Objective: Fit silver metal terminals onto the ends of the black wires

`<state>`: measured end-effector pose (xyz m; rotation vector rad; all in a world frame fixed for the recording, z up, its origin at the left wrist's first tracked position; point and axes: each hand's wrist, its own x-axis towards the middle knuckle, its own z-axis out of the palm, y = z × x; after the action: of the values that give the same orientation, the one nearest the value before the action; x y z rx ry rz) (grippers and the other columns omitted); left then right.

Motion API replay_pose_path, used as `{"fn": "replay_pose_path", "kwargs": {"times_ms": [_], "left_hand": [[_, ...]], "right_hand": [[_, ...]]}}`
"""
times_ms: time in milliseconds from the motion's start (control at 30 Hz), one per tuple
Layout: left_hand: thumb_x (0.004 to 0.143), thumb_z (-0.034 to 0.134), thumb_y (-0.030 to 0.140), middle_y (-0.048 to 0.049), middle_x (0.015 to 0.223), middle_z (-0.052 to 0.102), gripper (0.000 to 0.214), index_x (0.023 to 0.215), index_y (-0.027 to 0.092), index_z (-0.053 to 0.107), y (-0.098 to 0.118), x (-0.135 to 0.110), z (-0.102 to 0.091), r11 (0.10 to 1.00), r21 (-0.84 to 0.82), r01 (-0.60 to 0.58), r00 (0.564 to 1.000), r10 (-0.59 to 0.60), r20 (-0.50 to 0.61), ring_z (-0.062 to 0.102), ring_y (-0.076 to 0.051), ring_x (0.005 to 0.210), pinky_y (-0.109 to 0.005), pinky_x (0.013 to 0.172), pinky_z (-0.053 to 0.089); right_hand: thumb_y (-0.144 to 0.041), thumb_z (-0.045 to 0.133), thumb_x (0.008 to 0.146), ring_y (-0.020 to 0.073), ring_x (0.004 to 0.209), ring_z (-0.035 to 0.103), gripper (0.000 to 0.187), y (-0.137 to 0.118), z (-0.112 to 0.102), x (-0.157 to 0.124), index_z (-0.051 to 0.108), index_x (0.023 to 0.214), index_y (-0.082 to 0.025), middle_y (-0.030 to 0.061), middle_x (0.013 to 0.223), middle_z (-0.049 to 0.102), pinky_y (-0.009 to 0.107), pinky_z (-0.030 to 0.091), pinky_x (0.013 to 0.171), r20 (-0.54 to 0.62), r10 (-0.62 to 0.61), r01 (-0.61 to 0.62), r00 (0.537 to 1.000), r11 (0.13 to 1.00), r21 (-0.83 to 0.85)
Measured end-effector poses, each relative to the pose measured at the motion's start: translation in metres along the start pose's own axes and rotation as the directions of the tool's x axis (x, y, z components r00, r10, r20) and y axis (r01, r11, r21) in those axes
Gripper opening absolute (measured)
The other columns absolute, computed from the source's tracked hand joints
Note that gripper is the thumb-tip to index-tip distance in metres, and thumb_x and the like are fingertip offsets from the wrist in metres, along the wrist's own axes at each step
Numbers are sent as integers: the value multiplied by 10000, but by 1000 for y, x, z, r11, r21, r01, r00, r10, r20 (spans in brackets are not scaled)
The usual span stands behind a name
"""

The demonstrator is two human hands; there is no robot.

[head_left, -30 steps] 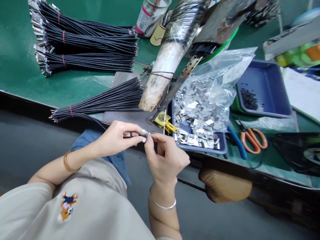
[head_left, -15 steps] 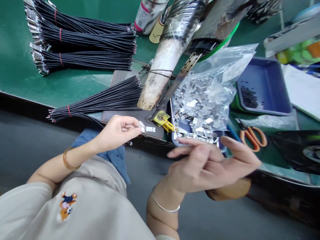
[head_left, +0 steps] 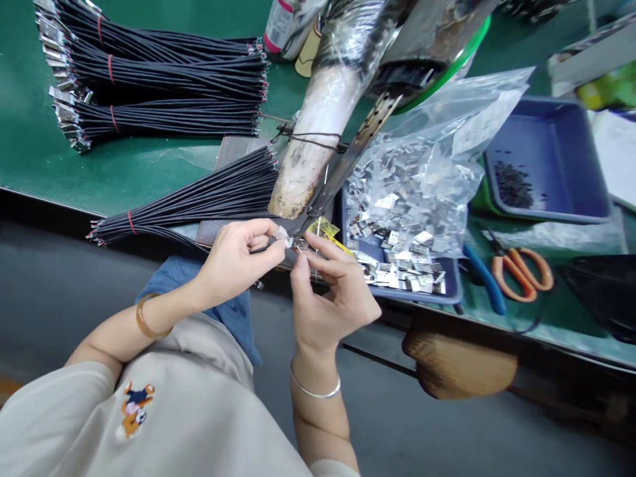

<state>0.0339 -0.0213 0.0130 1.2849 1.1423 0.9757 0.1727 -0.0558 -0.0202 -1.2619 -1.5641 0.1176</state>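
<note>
My left hand [head_left: 246, 262] is closed in a pinch on a small metal USB plug [head_left: 299, 244], with something whitish at its fingertips. From the right, my right hand [head_left: 330, 285] meets it, thumb and fingers closing on the same plug, which they mostly hide. Just beyond the hands hangs the tip of a white wrapped tube [head_left: 303, 159] beside a slotted metal bar [head_left: 355, 146]. Close to my right fingers is a yellow clip-like piece [head_left: 325, 230]. A fanned bundle of black cables [head_left: 209, 189] lies behind my left hand.
A blue tray [head_left: 454, 285] holds loose USB plug shells [head_left: 397, 265] and a clear plastic bag [head_left: 447, 146]. Another blue tray [head_left: 566, 159] contains small dark bits. Orange-handled scissors [head_left: 521, 275] and a blue-handled tool [head_left: 484, 281] lie at right. Tied cable bundles [head_left: 173, 79] fill the back left.
My right hand has moved left from in front of the tray to the plug, its spread fingers now drawn together there. My left hand stays nearly in place.
</note>
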Motion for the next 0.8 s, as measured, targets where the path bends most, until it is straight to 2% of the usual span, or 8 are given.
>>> {"fn": "replay_pose_path", "kwargs": {"times_ms": [233, 433, 600, 800], "left_hand": [[832, 571, 268, 86, 537, 258, 161, 733, 142, 577, 3, 1, 2, 1000, -4, -6, 1000, 6, -25, 208, -60, 522, -227, 510, 184], [820, 591, 291, 82, 548, 273, 164, 765, 136, 594, 8, 0, 0, 998, -58, 29, 1000, -29, 5, 226, -60, 526, -222, 512, 186], [799, 590, 261, 92, 547, 242, 139, 738, 136, 585, 6, 1, -1, 997, -49, 56, 998, -54, 34, 195, -56, 522, -219, 502, 173], [795, 579, 264, 95, 539, 235, 140, 727, 141, 577, 5, 2, 1, 999, -14, 52, 998, -51, 20, 195, -54, 514, -215, 502, 174]], "right_hand": [[-106, 706, 840, 190, 930, 762, 129, -2, 0, 7, 673, 912, -208, 49, 1024, 780, 291, 641, 755, -12, -23, 23, 1000, 1000, 0], [-59, 739, 794, 191, 901, 771, 190, -8, -3, 14, 676, 895, -206, 42, 1014, 792, 300, 644, 775, -26, -97, 96, 995, 995, -37], [-57, 721, 798, 171, 848, 777, 192, -7, -8, 11, 636, 866, -216, 39, 1017, 794, 273, 644, 752, 17, -103, 103, 995, 995, -18], [-91, 706, 825, 187, 897, 776, 155, -5, -5, 9, 647, 884, -222, 35, 1006, 793, 278, 642, 746, 39, -61, 61, 997, 998, -2]]}}
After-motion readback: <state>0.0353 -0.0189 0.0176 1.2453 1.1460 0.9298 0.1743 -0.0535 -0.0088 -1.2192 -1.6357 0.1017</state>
